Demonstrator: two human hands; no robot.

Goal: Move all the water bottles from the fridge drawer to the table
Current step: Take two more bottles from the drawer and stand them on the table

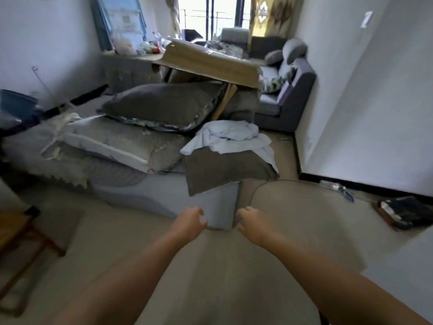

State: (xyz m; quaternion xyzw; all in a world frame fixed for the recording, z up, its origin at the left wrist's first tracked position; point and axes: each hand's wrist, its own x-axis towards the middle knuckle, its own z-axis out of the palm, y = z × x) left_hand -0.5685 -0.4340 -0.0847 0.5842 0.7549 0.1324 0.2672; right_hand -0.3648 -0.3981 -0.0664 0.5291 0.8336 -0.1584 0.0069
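A clear plastic water bottle (332, 184) lies on its side on the pale floor at the right of the room. It sits close against the dark skirting board at the foot of the white wall. It is blurred, so its label and fill level cannot be made out.

Far back on the left, a grey-covered worktop (131, 61) stands against the wall. Among the clutter on it is what looks like another clear bottle (155, 37), standing upright, too small to tell for sure.

Just beside that, a light wooden table (210, 64) sits tilted, its top slanting.
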